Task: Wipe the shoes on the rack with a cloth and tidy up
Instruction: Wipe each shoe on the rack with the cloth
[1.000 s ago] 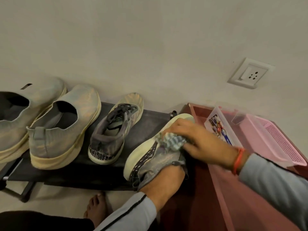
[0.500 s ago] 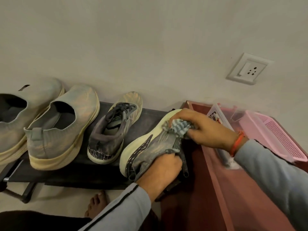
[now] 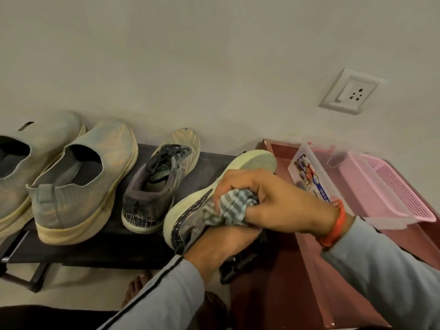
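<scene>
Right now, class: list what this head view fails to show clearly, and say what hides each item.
- Leftmost shoe: cut off by left edge.
- Held shoe: its opening covered by left hand, right hand and cloth.
- Clear box label: print too small.
- Rack: lower part out of frame.

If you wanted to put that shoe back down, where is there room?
Bare rack shows between the laced shoe and the held shoe, and a strip along the rack's front edge. The maroon top near the right hand is bare too. The rack's left end is crowded by the slip-on pair; the far right holds the pink basket.
</scene>
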